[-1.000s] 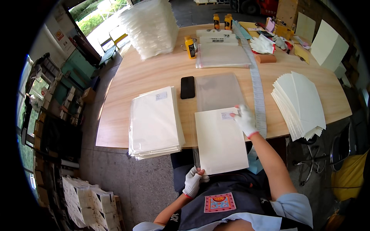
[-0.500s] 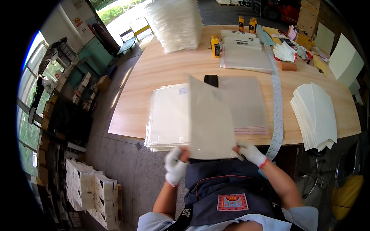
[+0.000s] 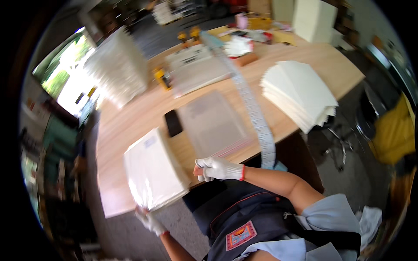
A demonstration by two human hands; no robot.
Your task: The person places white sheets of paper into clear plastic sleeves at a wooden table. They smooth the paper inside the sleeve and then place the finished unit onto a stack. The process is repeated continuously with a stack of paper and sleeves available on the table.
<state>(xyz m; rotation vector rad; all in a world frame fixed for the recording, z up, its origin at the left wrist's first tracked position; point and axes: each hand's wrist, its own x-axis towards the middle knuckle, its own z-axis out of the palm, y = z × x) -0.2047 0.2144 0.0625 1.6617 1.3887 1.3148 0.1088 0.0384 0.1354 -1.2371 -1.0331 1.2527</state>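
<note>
A stack of cream sheets in clear plastic bags lies at the table's near left, with a small pale label on its top face. At its near edge is my left hand, in a white glove with bare fingertips; the fingers pinch the edge of the top bagged sheet, slightly blurred. My right hand, gloved alike, hovers by the table's front edge with its fingers curled in and nothing visible in them. Just beyond it lies a pile of flat clear bags. A black phone rests between the two piles.
A long strip of pale labels runs across the table and over its front edge. To its right, cream sheets lie fanned out. Farther back are more clear bags, an orange bottle, spare gloves and a tall plastic-wrapped stack.
My view has turned to the right. The cream sheet held upright between both hands now lies on the bagged stack. My right hand has let go and moved away; my left stays at the edge.
</note>
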